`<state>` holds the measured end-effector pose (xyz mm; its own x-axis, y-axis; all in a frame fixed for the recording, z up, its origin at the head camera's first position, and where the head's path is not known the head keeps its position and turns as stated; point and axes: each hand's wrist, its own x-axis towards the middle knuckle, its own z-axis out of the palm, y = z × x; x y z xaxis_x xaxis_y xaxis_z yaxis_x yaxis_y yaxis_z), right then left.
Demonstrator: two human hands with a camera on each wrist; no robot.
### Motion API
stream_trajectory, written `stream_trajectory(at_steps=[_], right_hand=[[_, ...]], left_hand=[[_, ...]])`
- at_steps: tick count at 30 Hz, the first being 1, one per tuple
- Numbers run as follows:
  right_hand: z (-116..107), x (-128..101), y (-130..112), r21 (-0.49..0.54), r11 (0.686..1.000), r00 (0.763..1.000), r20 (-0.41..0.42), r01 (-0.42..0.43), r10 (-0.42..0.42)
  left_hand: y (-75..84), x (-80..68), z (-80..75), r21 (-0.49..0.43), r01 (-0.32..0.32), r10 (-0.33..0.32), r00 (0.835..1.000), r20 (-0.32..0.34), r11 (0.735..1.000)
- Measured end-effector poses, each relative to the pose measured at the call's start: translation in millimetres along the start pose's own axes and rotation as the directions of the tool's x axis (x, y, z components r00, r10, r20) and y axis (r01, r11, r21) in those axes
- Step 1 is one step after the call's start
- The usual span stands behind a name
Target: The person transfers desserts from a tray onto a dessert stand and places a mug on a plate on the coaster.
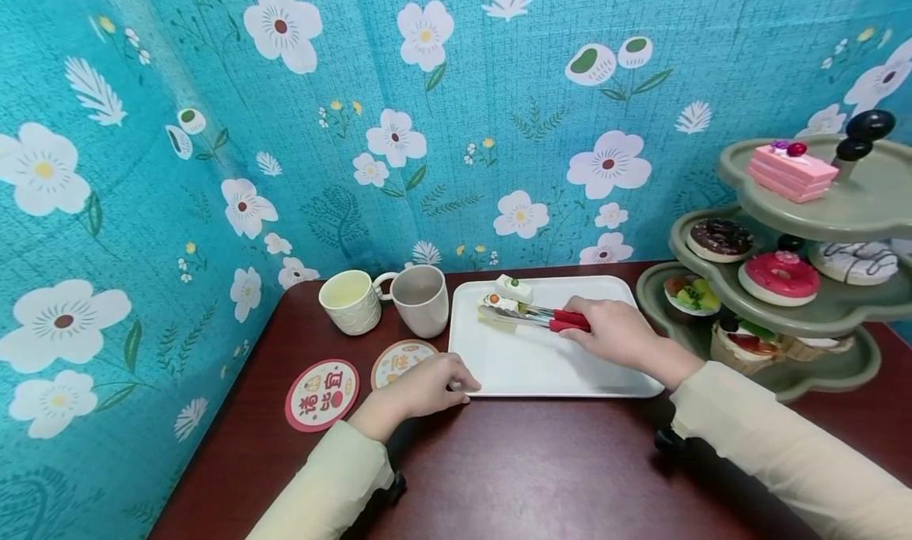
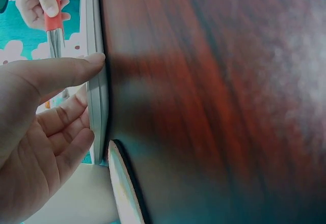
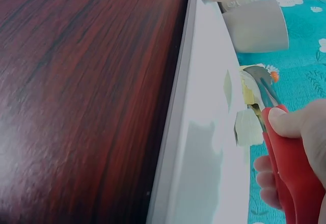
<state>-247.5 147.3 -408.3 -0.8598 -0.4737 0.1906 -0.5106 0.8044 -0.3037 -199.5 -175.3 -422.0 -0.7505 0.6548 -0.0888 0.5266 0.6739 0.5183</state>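
Observation:
My right hand [image 1: 618, 330] grips red-handled metal tongs [image 3: 290, 158] above the white tray [image 1: 556, 374]. The tongs' tips are around a small cream-coloured cake [image 1: 492, 301] with an orange dot on top, at the tray's left part. Just behind it sits a second small white cake [image 1: 514, 288] with a green dot. My left hand [image 1: 427, 385] holds the tray's front left corner, thumb at the front rim and fingers curved along the side, as the left wrist view shows.
Left of the tray stand a grey mug [image 1: 422, 306] and a pale yellow cup [image 1: 351, 306]. Two round coasters, one red-rimmed [image 1: 322, 397] and one orange-rimmed [image 1: 399, 359], lie in front. At right rises a three-tier green stand [image 1: 805, 215] bearing a pink cake slice [image 1: 791, 174], doughnuts and tarts.

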Motion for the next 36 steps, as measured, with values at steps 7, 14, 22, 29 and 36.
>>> stream_trajectory(at_steps=[7, 14, 22, 29, 36], right_hand=[[-9, -9, 8, -0.003, 0.999, 0.999, -0.001, -0.04, 0.04], [-23, -17, 12, -0.014, 0.998, 0.998, -0.02, -0.057, 0.057], [-40, -27, 13, -0.042, 0.998, 0.998, -0.047, -0.054, 0.052], [-61, -39, 14, -0.056, 0.995, 0.996, -0.043, -0.08, 0.078], [-73, -54, 20, -0.084, 0.993, 0.996, -0.046, -0.084, 0.08]], left_hand=[[0.0, -1.5, -1.2, 0.003, -0.01, 0.01, 1.0, -0.013, 1.0], [-0.2, -1.3, -2.6, 0.004, 0.004, -0.004, 1.0, -0.011, 1.0], [1.1, -0.1, -3.5, -0.004, 0.007, -0.007, 1.0, -0.002, 1.0], [3.0, -0.7, -3.1, -0.011, 0.007, -0.007, 1.0, -0.003, 1.0], [2.8, -1.6, -2.1, -0.023, 0.01, -0.01, 1.0, -0.004, 1.0]])
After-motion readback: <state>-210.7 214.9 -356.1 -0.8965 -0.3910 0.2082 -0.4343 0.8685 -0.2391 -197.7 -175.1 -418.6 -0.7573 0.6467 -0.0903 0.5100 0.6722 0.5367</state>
